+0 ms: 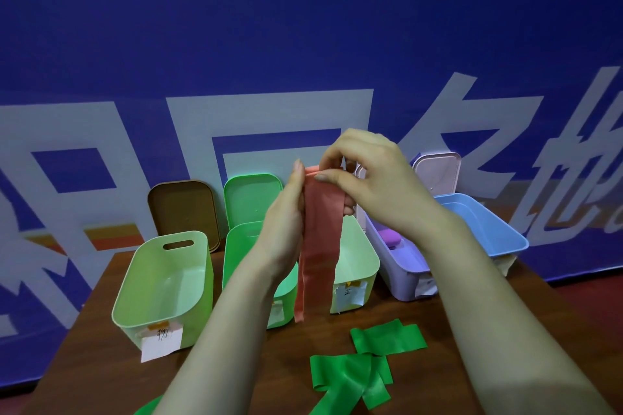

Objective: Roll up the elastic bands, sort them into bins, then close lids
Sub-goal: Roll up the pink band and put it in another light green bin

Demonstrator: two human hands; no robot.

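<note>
Both hands raised above open bins. Right hand [374,178] grip pinches top end of red elastic band [318,246]; left hand [286,226] grip clamps same end from left. Band hangs down, free end above counter [101,347]. Green elastic bands [364,371] lie loose on counter below right forearm.

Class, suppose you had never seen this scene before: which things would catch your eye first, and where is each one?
First, the red elastic band, hanging at centre from the left hand and right hand, which pinch its top end. Next, the bright green bands lying loose on the brown table, near right. Behind runs a row of open bins, green at left, purple and blue at right, with lids propped against the blue backdrop.
</note>
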